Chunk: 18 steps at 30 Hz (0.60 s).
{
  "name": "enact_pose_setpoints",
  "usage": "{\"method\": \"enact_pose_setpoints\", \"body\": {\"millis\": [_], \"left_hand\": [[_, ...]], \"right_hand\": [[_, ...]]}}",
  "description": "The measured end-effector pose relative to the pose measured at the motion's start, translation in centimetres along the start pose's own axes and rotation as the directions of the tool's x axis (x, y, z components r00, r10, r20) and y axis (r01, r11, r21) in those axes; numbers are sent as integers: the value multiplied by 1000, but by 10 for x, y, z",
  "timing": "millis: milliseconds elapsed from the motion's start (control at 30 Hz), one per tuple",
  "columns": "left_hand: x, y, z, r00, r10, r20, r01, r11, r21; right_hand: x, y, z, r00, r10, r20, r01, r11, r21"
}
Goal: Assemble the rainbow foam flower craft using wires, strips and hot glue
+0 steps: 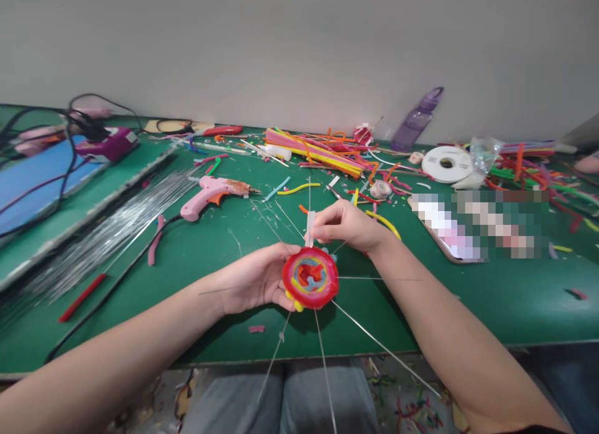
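Green table, far side littered with pipe cleaners; near its front edge the left hand has its grip clamped on a coiled disc, wound out to a red ring, with bare wire spokes jutting past; the right hand grip pinches a white strip at its far rim; open room lies left, before the glue gun.

LIGHT: we work under bright, even room light | SHADOW: one soft patch on the green worktop below our left hand | LENS: edges bow and stretch | FOCUS: far corners soft, pixelated block at right
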State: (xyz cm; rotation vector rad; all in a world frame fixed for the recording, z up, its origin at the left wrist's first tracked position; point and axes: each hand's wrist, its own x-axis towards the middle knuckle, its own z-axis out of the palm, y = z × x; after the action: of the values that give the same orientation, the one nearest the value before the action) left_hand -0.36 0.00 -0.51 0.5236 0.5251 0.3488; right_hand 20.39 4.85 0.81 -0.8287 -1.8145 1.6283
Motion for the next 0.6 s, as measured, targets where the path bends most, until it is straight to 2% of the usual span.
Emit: {"method": "enact_pose_setpoints", "body": {"millis": [167, 600], "left_hand": [[0, -1, -1, 1000, 13, -15, -13, 1000, 15], [1, -2, -1, 999, -4, -35, 5, 999, 53]], "right_hand": [[-1, -4, 1, 999, 42, 7, -41, 999, -20], [-2, -3, -2, 994, 30, 103, -27, 999, -36]]}}
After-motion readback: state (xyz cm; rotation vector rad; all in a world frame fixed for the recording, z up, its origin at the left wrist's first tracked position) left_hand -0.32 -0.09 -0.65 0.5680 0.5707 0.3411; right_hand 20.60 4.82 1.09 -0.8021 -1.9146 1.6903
